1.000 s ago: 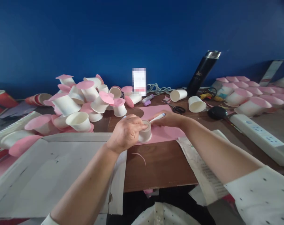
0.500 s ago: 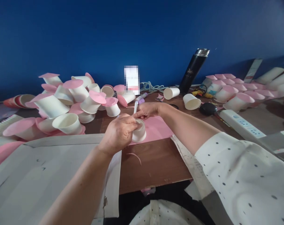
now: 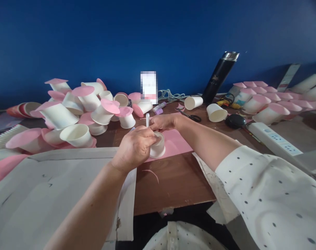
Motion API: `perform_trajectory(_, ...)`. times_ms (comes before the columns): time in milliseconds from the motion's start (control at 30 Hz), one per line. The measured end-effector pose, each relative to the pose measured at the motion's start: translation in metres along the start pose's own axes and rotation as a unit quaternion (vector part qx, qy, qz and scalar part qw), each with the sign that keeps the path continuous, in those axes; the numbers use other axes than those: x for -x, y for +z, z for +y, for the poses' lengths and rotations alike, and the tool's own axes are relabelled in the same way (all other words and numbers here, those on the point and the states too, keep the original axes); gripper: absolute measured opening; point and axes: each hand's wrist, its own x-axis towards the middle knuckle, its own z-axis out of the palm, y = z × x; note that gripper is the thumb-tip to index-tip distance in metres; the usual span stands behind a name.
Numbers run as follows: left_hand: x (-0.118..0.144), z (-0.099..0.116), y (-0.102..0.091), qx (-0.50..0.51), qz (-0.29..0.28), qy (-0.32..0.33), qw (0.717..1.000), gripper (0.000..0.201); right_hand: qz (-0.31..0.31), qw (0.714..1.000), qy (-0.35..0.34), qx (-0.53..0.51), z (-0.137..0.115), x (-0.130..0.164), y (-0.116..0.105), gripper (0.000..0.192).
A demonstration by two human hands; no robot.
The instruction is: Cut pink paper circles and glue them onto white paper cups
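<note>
A white paper cup [image 3: 158, 149] stands upside down on a sheet of pink paper [image 3: 178, 142]. My left hand [image 3: 135, 146] is closed on it, fingers pressing on its upturned base. Beyond the cup, my right hand [image 3: 161, 122] grips a white pen [image 3: 147, 119], held upright beside the cup's far left side. The pen's tip is hidden behind my left hand. A thin curved pink paper strip [image 3: 153, 174] lies on the brown table [image 3: 173, 187] in front.
Many paper cups with pink paper tops [image 3: 82, 92] crowd the left; more stand in rows [image 3: 272, 100] at right. Scissors [image 3: 193, 116], a black bottle [image 3: 220, 76], a black mouse [image 3: 235, 121] and a power strip [image 3: 275, 137] lie beyond my right arm. White board [image 3: 69, 187] covers the left front.
The pen has shifted slightly left around the cup with my right hand. Scissors now show more fully past my right wrist. My left hand stays on the cup; the view has turned slightly.
</note>
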Motion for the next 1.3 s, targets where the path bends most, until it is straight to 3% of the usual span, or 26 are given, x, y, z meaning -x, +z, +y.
perform_trajectory(367, 0.001, -0.001, 0.001, -0.012, -0.003, -0.005, 1.000, 0.027, -0.023, 1.000, 0.014, -0.003, -0.003, -0.008, -0.001, 0.027)
perform_trajectory(567, -0.001, 0.000, 0.000, 0.003, 0.007, 0.002, 1.000, 0.031, -0.030, 0.999, -0.013, -0.037, 0.000, -0.009, 0.001, 0.024)
perform_trajectory(833, -0.001, 0.000, 0.001, 0.004, 0.011, 0.001, 1.000, 0.029, -0.008, 1.000, 0.011, -0.018, -0.002, -0.007, 0.000, 0.027)
perform_trajectory(1033, 0.000, -0.002, 0.003, -0.007, 0.004, -0.005, 1.000, 0.025, 0.044, 0.998, 0.048, -0.003, -0.005, -0.004, -0.002, 0.034)
perform_trajectory(1300, 0.000, -0.001, 0.003, -0.008, 0.006, -0.002, 1.000, 0.026, -0.008, 1.000, 0.000, 0.015, -0.004, -0.011, 0.006, 0.017)
